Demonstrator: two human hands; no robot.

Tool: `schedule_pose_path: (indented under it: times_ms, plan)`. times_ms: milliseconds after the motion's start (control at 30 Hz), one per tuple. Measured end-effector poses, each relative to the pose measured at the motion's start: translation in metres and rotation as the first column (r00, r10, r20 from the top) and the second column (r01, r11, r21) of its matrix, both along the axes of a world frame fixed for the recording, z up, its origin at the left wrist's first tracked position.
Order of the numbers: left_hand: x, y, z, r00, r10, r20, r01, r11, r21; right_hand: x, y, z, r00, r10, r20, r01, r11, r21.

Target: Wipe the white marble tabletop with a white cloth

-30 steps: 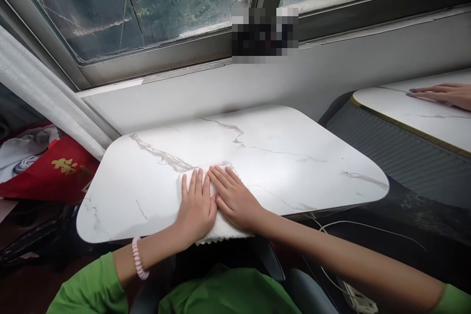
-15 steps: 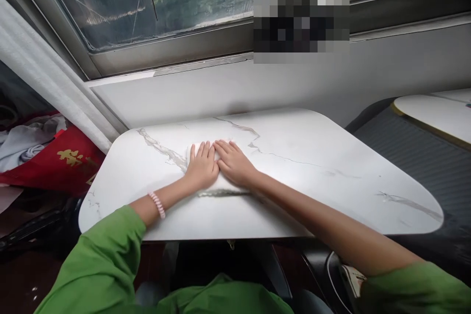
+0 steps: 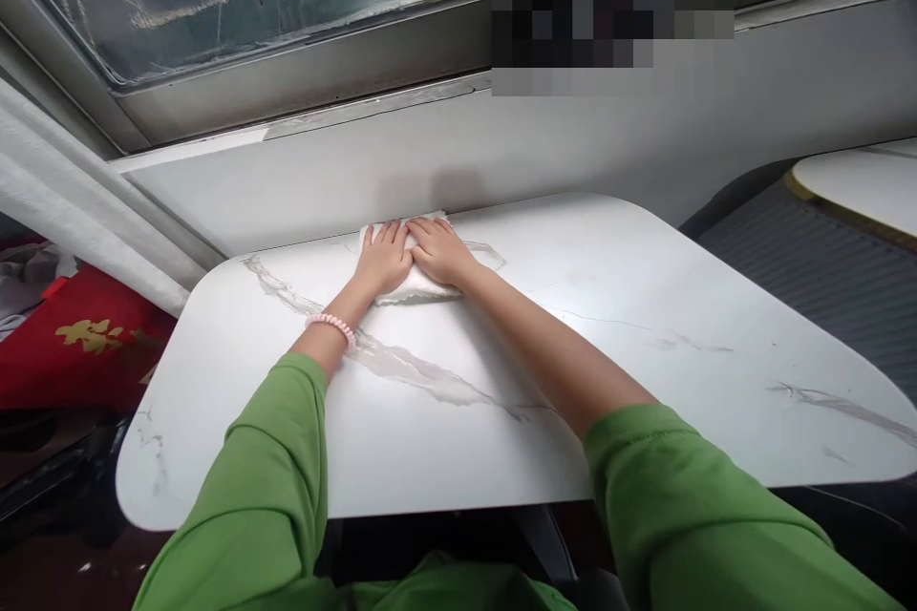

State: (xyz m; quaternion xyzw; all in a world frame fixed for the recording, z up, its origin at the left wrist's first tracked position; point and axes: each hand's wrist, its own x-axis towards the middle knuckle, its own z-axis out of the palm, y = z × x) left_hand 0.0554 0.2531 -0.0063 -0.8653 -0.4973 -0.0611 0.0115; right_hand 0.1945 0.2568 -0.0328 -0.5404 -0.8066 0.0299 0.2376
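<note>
2 hands flat on a white cloth at the back of the table; the wiping looks partway along.
The left hand (image 3: 385,260) and right hand (image 3: 440,251) lie palm down side by side, fingers stretched out and only slightly spread, thumbs close together; neither pinches anything. Under them the white cloth (image 3: 415,289) rests on the table (image 3: 458,468), left of its middle, with its far side at the back edge, beside the wall (image 3: 573,138). That patch appears to be the part in hand. The front strip and the 2 ends lie outside the cloth; I cannot tell which of these are done, since the grey-veined top looks alike throughout. The cloth has not been put away, so the job seems unfinished.
</note>
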Motion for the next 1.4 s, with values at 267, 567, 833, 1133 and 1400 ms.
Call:
schedule_pose_path:
  times_ms: [267,567,833,1133,1400]
  plan:
    - [0.002,0.008,-0.002,1.0,-0.015,-0.014,0.015,1.0,0.005,0.002,0.0,0.005,0.998,-0.035,0.057,0.036,0.999,-0.014]
    - [0.013,-0.057,-0.002,1.0,0.025,-0.014,-0.025,1.0,0.018,0.015,-0.061,0.007,0.992,0.004,0.124,0.004,0.998,-0.069]
    - [0.024,-0.164,-0.002,1.0,-0.019,0.01,0.019,1.0,0.006,0.035,-0.167,0.006,0.983,0.084,0.162,-0.079,0.996,-0.038]
    - [0.027,-0.235,0.007,0.987,-0.148,-0.06,0.147,0.989,-0.022,0.043,-0.247,0.007,0.987,0.092,0.132,-0.096,0.995,0.018]
    - [0.032,-0.192,0.002,0.995,-0.096,-0.036,0.094,0.994,-0.053,0.038,-0.2,0.009,0.997,0.028,0.077,-0.027,0.999,-0.023]
